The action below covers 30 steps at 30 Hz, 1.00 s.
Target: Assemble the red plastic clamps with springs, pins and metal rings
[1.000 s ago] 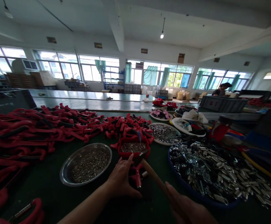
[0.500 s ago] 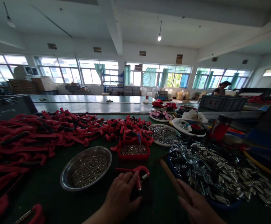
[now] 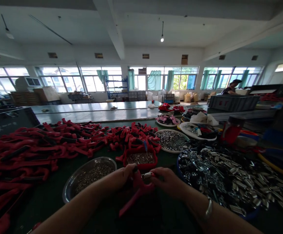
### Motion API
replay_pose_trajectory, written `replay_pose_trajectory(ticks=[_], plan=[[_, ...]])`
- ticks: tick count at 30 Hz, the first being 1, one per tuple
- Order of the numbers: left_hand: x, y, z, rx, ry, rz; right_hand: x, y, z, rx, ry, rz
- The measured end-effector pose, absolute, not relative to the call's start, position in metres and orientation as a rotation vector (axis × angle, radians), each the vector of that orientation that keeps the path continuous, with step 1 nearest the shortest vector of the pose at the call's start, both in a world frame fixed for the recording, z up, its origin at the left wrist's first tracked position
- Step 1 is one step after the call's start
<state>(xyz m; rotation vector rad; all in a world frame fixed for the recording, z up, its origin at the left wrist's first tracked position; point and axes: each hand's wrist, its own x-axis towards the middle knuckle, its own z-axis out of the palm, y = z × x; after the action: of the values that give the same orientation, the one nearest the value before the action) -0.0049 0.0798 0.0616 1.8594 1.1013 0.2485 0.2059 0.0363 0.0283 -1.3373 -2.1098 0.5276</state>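
Red frame | between left fingers and right fingers | apparently held

Dim room, backlit by a row of dark-framed glass windows — many panes washed out. Glare streaks the long, pale, glossy surface. The bare left hand and bare right hand lie in shadow — picture edges stretched.

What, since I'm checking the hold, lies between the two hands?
In the head view, a red frame and a metal coil lie between the left hand and right hand.
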Motion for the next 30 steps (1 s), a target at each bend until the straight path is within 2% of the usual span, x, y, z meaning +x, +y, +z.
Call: replay_pose_trajectory(ticks=[3, 9, 14, 19, 24, 30], plan=[[-0.005, 0.097, 0.037, 1.7, 1.3, 0.139, 0.204, 0.051, 0.017, -1.463, -2.174, 0.515], [-0.005, 0.09, -0.001, 2.018, 1.609, 0.419, 0.2, 0.066, 0.005, -1.661, -2.159, 0.456], [-0.009, 0.08, -0.007, 2.202, 1.559, 0.437, 0.2, 0.113, 0.029, -1.873, -1.992, 0.258], [-0.013, 0.086, -0.009, 2.107, 1.471, 0.433, 0.184, 0.171, 0.029, -2.074, -1.867, 0.272], [-0.015, 0.088, -0.01, 2.083, 1.476, 0.475, 0.185, 0.18, 0.025, -1.978, -1.734, 0.229], [-0.013, 0.093, -0.019, 1.983, 1.435, 0.656, 0.182, 0.116, 0.032, -1.582, -1.659, 0.222]])
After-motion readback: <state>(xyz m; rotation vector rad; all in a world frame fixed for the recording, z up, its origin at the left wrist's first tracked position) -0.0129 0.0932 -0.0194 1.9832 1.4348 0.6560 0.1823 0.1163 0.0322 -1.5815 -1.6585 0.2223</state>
